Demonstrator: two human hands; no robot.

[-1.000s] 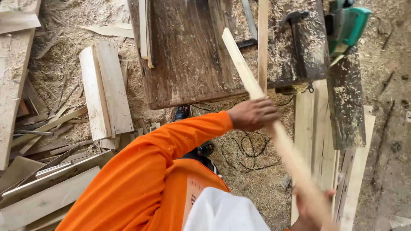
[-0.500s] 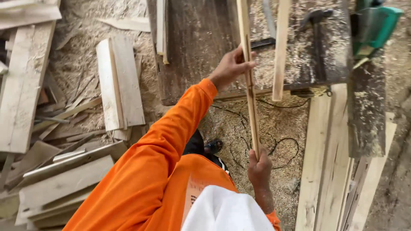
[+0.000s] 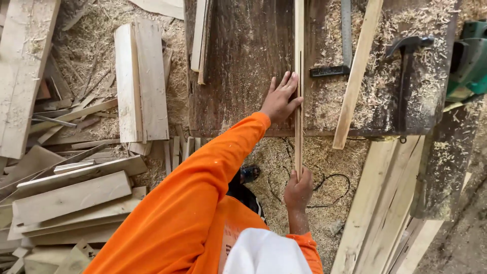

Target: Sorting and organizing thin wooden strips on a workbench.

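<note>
strip: the thin wooden strip (image 3: 299, 91), pale, long and narrow, lying straight along the dark workbench (image 3: 238, 66)
near end: sticks out past the bench's near edge, gripped in my right hand (image 3: 298, 189)
middle: my left hand (image 3: 280, 99) lies flat on the bench, fingers touching the strip's left side
far end: runs off the top of view
surface: a dark line runs lengthwise down it
</note>
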